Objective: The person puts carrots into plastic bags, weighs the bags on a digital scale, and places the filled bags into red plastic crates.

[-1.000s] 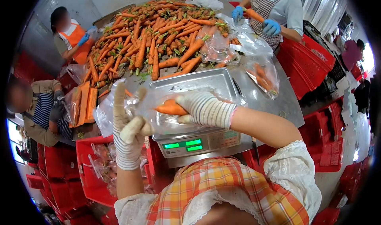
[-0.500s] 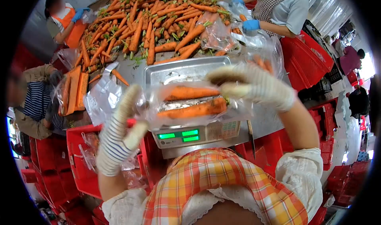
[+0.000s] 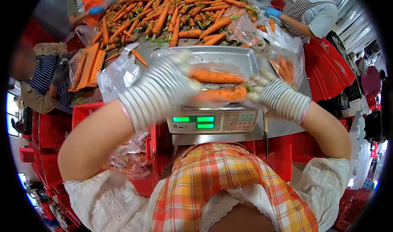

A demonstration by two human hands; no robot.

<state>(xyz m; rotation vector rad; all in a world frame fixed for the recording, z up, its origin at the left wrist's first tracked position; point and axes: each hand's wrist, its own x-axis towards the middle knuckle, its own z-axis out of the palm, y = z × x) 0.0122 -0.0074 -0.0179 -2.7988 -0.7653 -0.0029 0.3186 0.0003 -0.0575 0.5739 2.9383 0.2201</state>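
A clear plastic bag with carrots in it lies on the metal pan of a digital scale; its green displays are lit. My left hand, in a striped white glove, is at the bag's left end, its fingers smeared by motion. At the bag's right end is my right hand, also gloved, with its fingers apart and the tips close to the carrot ends. Whether those tips touch the plastic I cannot tell.
A big heap of carrots covers the table's far side. Left of the scale are an empty plastic bag and bagged carrots. Another carrot bag lies right. Red crates stand around. Co-workers in gloves stand across and left.
My left hand has moved up and right to the bag's left end. My right hand has come down from above the bag to its right end. The bag now rests lower on the pan.
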